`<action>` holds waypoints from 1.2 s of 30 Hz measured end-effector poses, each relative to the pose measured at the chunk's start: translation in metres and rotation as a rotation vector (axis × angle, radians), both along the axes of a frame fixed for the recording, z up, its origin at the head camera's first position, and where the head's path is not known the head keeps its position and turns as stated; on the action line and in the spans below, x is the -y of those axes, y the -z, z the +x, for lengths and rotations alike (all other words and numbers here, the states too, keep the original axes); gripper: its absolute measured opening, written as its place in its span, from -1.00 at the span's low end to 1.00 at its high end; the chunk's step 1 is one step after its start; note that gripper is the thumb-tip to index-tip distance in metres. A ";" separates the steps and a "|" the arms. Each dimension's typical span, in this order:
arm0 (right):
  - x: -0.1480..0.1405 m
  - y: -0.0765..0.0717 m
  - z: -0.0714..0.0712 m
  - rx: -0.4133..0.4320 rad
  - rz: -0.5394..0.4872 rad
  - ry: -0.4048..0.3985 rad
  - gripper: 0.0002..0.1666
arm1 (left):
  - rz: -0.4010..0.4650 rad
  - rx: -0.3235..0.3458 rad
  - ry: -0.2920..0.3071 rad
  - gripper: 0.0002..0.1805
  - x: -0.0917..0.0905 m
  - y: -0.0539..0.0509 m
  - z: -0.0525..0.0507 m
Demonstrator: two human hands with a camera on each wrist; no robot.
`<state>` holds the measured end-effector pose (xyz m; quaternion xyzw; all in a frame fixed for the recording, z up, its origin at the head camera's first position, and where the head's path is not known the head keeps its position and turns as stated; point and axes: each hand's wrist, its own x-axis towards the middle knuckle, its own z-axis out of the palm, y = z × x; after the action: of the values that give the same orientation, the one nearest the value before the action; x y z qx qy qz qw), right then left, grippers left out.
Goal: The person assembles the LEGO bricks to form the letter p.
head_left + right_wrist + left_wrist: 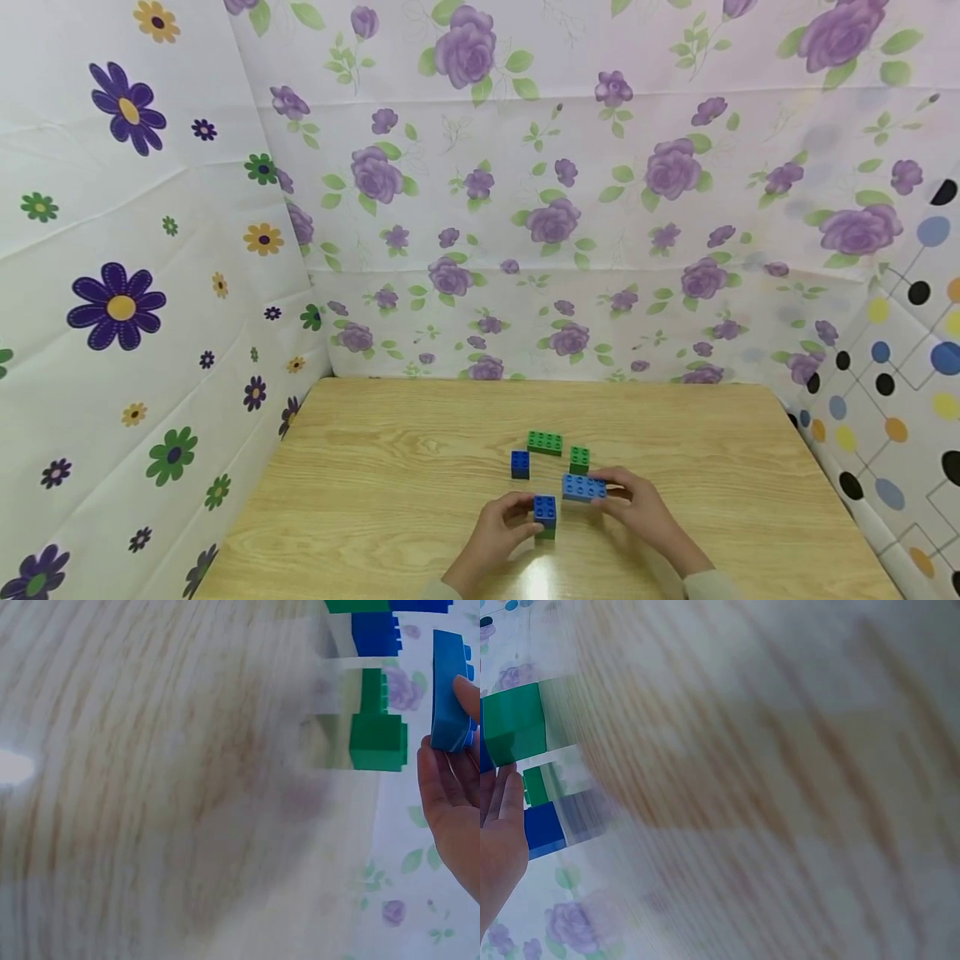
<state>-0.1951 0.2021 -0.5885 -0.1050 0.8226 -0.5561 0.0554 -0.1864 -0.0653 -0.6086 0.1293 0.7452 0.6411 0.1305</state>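
Tabletop (375, 500) — right wrist reveals light-blue brick (445, 694) raised.

A: What's on the far side?
B: A white sheet (510, 317) printed with purple roses and green leaves.
A: And left and right?
B: Flowered cloth (172, 275) on the left, dotted cloth (911, 400) on the right.
A: The desk (360, 500)?
B: Pale wood grain, bright glare (537, 579) at the near side.

You're in a makeshift booth: flowered sheets (555, 221) and a dotted sheet (896, 429) screen three sides of your wood-grain table (390, 500).
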 end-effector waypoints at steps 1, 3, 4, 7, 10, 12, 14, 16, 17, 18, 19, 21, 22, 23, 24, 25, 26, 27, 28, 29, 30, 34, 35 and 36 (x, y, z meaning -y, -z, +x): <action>0.000 -0.002 0.001 -0.006 -0.005 -0.010 -0.50 | -0.001 0.000 0.000 -0.60 0.000 0.000 0.000; 0.001 -0.005 0.003 -0.027 -0.016 -0.028 -0.49 | 0.001 0.000 0.001 -0.60 0.000 0.000 0.000; 0.002 -0.007 0.004 -0.039 -0.022 -0.036 -0.49 | -0.001 0.000 0.001 -0.60 0.001 0.000 0.000; 0.005 -0.011 0.007 -0.069 -0.035 -0.060 -0.50 | -0.001 0.000 0.000 -0.61 0.001 0.001 0.000; 0.010 -0.013 0.010 -0.116 -0.036 -0.087 -0.53 | -0.002 0.004 -0.002 -0.61 0.002 0.002 0.000; 0.013 -0.014 0.012 -0.136 -0.040 -0.105 -0.54 | -0.005 0.001 -0.003 -0.61 0.003 0.003 0.000; 0.016 -0.014 0.013 -0.156 -0.038 -0.121 -0.55 | -0.008 0.003 -0.004 -0.61 0.003 0.003 0.000; 0.018 -0.015 0.013 -0.166 -0.038 -0.134 -0.54 | -0.010 0.002 -0.005 -0.60 0.003 0.004 0.000; 0.019 -0.015 0.014 -0.147 -0.041 -0.130 -0.54 | -0.011 0.000 -0.004 -0.60 0.003 0.004 0.000; 0.020 -0.015 0.014 -0.141 -0.040 -0.131 -0.53 | -0.011 0.003 -0.004 -0.60 0.003 0.004 0.000; 0.021 -0.015 0.014 -0.138 -0.038 -0.132 -0.52 | -0.011 -0.001 -0.001 -0.60 0.002 0.004 0.000; 0.023 -0.015 0.015 -0.135 -0.042 -0.135 -0.52 | -0.008 -0.012 0.006 -0.60 0.002 0.004 -0.001; 0.024 -0.015 0.015 -0.139 -0.044 -0.138 -0.52 | -0.006 -0.020 0.010 -0.60 0.001 0.004 -0.001; 0.025 -0.015 0.015 -0.145 -0.045 -0.145 -0.52 | -0.005 -0.023 0.012 -0.60 0.001 0.004 -0.001; 0.026 -0.014 0.015 -0.153 -0.049 -0.153 -0.53 | -0.003 -0.024 0.012 -0.60 0.001 0.003 0.000; 0.027 -0.014 0.015 -0.162 -0.053 -0.159 -0.53 | -0.002 -0.027 0.012 -0.59 0.001 0.002 0.000; 0.028 -0.014 0.015 -0.166 -0.059 -0.164 -0.54 | 0.001 -0.025 0.010 -0.59 0.001 0.001 0.000; 0.028 -0.013 0.015 -0.171 -0.063 -0.168 -0.54 | 0.002 -0.025 0.008 -0.59 0.001 0.000 0.001; 0.029 -0.013 0.014 -0.170 -0.068 -0.171 -0.54 | 0.001 -0.022 0.006 -0.59 0.001 0.000 0.001; 0.030 -0.013 0.014 -0.163 -0.074 -0.171 -0.54 | 0.001 -0.018 0.005 -0.58 0.001 -0.001 0.001; 0.031 -0.014 0.014 -0.160 -0.078 -0.172 -0.54 | 0.001 -0.014 0.005 -0.58 0.001 -0.002 0.002; 0.034 -0.015 0.015 -0.148 -0.095 -0.195 -0.53 | -0.004 -0.014 0.013 -0.59 0.002 -0.001 0.001; 0.034 -0.016 0.016 -0.147 -0.100 -0.202 -0.52 | -0.005 -0.013 0.014 -0.59 0.002 -0.001 0.001; 0.035 -0.017 0.016 -0.146 -0.104 -0.210 -0.52 | -0.007 -0.011 0.016 -0.60 0.002 0.000 0.001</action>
<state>-0.1787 0.1676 -0.5715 -0.2333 0.7791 -0.5799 0.0478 -0.1855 -0.0671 -0.6084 0.1383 0.7470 0.6368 0.1317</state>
